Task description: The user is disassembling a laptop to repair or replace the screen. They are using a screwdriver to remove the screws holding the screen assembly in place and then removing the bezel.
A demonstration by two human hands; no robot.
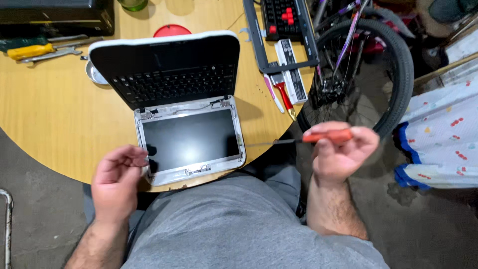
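Grey-clad lap [239, 224] under round wooden table [50, 124] (bicycle wheel [393, 74] alongside).

The screwdriver [308, 139] tip is too blurry to make out, the bicycle wheel [393, 74] gets chopped by the top edge, and the red disc [172, 30] hides behind the laptop [169, 74].
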